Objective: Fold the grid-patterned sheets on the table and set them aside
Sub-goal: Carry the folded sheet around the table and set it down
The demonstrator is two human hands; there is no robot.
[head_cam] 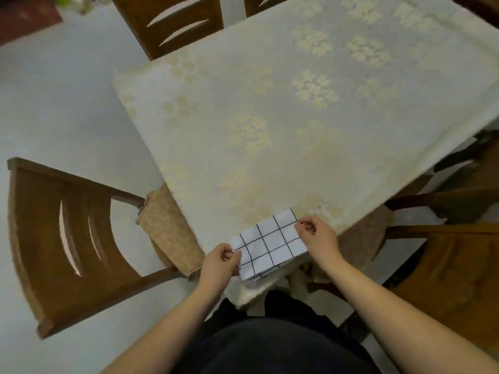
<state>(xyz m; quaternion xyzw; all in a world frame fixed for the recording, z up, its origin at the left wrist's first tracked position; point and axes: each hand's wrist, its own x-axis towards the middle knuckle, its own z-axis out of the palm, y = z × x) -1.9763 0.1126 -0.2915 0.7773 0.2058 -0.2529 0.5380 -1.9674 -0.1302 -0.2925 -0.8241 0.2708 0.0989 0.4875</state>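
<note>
Dark trousers [272,344] fill the bottom of the frame, with both bare forearms reaching forward from either side. Left hand [220,261]: fingers curled, thumb and fingertips pinching the left edge of the grid-patterned sheet [270,245]. Right hand [317,234]: fingers curled, pinching the sheet's far right corner. Sheet condition: white with black grid lines, folded to a small rectangle, doubled layers showing along its near edge. Sheet position: at the near corner of the table [297,109], set at a slant, its near end reaching the table's edge. Table covering: pale tablecloth with faint floral clusters. Surroundings: one wooden chair [67,238] with a tan padded seat stands to the left, just beside the table; a second chair [172,22] stands at the far side; further wooden chairs border the right edge.
</note>
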